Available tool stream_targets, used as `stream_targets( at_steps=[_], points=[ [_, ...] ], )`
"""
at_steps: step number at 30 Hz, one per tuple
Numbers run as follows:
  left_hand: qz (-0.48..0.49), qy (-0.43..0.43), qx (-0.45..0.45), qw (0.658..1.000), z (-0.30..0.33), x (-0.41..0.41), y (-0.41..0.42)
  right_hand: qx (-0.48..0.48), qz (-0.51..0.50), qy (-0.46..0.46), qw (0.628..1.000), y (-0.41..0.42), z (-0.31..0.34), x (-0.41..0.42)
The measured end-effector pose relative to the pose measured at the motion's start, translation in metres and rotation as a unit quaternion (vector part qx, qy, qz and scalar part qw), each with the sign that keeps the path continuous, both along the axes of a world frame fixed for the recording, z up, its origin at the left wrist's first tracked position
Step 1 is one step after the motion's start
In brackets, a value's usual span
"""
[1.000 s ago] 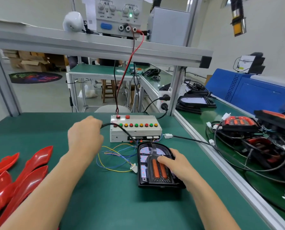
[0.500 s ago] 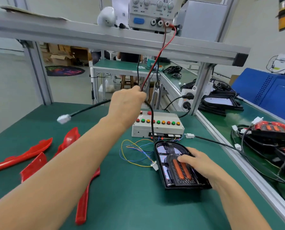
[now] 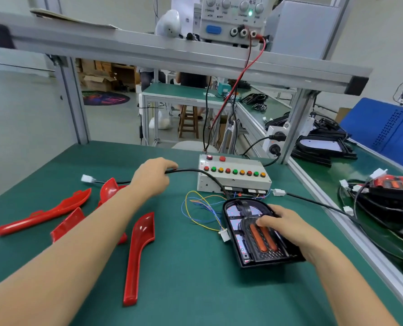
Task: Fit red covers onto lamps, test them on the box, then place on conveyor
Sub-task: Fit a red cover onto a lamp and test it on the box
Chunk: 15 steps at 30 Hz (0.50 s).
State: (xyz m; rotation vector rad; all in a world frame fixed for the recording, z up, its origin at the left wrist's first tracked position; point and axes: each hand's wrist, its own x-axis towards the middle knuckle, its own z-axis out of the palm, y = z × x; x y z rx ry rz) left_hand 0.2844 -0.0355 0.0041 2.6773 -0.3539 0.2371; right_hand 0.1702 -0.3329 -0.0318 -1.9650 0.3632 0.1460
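A black lamp (image 3: 254, 234) with two orange strips lies face up on the green table (image 3: 184, 290), just in front of the grey test box (image 3: 233, 176) with its row of coloured buttons. My right hand (image 3: 287, 225) rests on the lamp's right side, fingers curled over its edge. My left hand (image 3: 152, 176) grips the lamp's black cable (image 3: 195, 171), low over the table left of the box. The cable's white plug (image 3: 87, 178) lies on the table at the far left. Several red covers (image 3: 138, 255) lie loose on the left.
Thin coloured wires (image 3: 200, 208) with a small white connector (image 3: 224, 236) trail from the box. A second cable with a white plug (image 3: 278, 192) runs right. The conveyor (image 3: 336, 170) on the right carries more lamps (image 3: 395, 187) and tangled cables. An aluminium frame crosses overhead.
My left hand has come down from above the box to just over the table, and the cable's white plug has dropped onto the table. My right hand stays on the lamp.
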Motion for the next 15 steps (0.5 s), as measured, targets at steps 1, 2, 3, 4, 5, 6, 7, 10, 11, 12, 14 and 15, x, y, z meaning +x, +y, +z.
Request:
stream_targets(
  at_steps=[1, 2, 3, 4, 5, 6, 7, 10, 11, 12, 14, 15],
  points=[
    [0.014, -0.003, 0.0, 1.0, -0.001, -0.003, 0.004, 0.002, 0.0, 0.002, 1.0, 0.001, 0.001, 0.002],
    [0.034, -0.014, -0.003, 0.999, -0.002, -0.009, 0.009, 0.004, 0.0, 0.005, 1.0, 0.002, 0.002, 0.002],
    [0.059, -0.028, -0.004, 0.998, -0.003, -0.015, 0.014, 0.008, -0.001, 0.01, 1.0, 0.002, 0.002, 0.004],
    [0.081, -0.035, 0.004, 0.996, -0.004, -0.022, 0.019, 0.017, -0.004, 0.017, 1.0, 0.002, 0.002, 0.005],
    [0.097, -0.025, 0.021, 0.995, -0.005, -0.03, 0.024, 0.027, -0.004, 0.022, 0.999, 0.002, 0.002, 0.005],
    [0.105, 0.001, 0.043, 0.994, -0.007, -0.037, 0.03, 0.034, -0.002, 0.024, 0.999, 0.003, 0.003, 0.005],
    [0.105, 0.035, 0.064, 0.992, -0.009, -0.044, 0.034, 0.029, -0.001, 0.021, 0.999, 0.004, 0.002, 0.005],
    [0.09, 0.111, 0.09, 0.986, -0.02, -0.057, 0.038, -0.076, -0.001, -0.013, 0.997, 0.01, 0.007, 0.004],
    [0.087, 0.122, 0.088, 0.985, -0.024, -0.059, 0.038, -0.122, -0.004, -0.029, 0.992, 0.014, 0.009, 0.003],
    [0.084, 0.129, 0.086, 0.984, -0.028, -0.061, 0.038, -0.162, -0.004, -0.046, 0.986, 0.017, 0.012, 0.002],
    [0.086, 0.135, 0.08, 0.984, -0.034, -0.063, 0.037, -0.215, 0.01, -0.072, 0.974, 0.023, 0.015, 0.0],
    [0.091, 0.136, 0.071, 0.984, -0.036, -0.063, 0.037, -0.234, 0.021, -0.074, 0.969, 0.025, 0.016, 0.0]
  ],
)
